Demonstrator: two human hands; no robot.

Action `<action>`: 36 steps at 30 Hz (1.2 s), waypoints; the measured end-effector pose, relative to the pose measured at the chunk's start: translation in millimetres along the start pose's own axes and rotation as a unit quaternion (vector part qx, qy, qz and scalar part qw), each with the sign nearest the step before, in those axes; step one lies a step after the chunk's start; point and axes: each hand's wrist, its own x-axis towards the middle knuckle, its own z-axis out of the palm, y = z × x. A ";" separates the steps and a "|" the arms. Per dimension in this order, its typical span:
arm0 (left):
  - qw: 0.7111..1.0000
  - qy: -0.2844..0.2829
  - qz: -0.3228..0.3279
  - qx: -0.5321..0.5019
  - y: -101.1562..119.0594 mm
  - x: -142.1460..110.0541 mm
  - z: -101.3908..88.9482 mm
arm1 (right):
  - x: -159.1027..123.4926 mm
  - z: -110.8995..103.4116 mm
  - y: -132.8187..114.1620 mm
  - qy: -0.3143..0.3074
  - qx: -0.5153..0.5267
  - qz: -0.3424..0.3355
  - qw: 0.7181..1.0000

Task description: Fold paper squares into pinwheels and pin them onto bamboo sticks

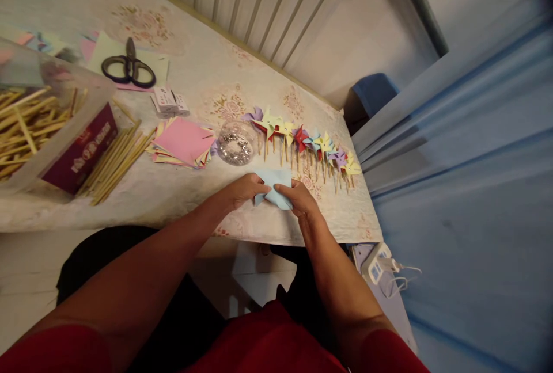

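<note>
Between my two hands is a light blue sheet of paper [280, 178], partly folded or bent, held above the table's front edge. My left hand [247, 190] pinches its left side, with the thumb on top. On the right side, my right hand [302, 197] grips it, thumb also pressed on the face. Just behind the paper stands a clear round tub [235, 144] of small shiny metal pieces. A stack of coloured paper squares [184, 141], pink on top, lies left of the tub. Several paper pinwheels on sticks [300, 138] form a row behind my right hand.
Loose wooden sticks [118, 160] lie beside a plastic box [82, 148] full of sticks at left. Black-handled scissors [128, 68] rest on paper sheets, near small white boxes [166, 101]. A blue curtain [453, 189] hangs at right, by a power strip [375, 263].
</note>
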 end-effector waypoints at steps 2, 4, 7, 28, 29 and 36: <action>1.000 -0.002 -0.001 0.017 1.9 -0.9 0.0 | 2.0 -0.2 1.9 0.006 -0.014 -0.001 1.000; 1.000 -0.003 -0.002 0.030 4.0 -2.1 0.4 | 2.8 -0.8 2.9 0.007 -0.028 -0.006 1.000; 0.999 -0.011 -0.004 0.040 6.3 -3.6 1.4 | 2.0 -1.5 3.2 -0.004 -0.042 -0.018 0.999; 0.962 0.026 -0.063 -0.264 -3.6 2.7 1.6 | 12.4 20.7 14.0 0.156 0.177 -0.171 0.957; 0.961 0.023 -0.053 -0.269 -4.4 1.9 3.2 | 13.1 22.3 14.5 0.167 0.183 -0.173 0.953; 0.967 0.056 0.031 -0.248 -12.0 -1.4 15.4 | 16.1 36.5 23.7 0.199 0.167 -0.170 0.951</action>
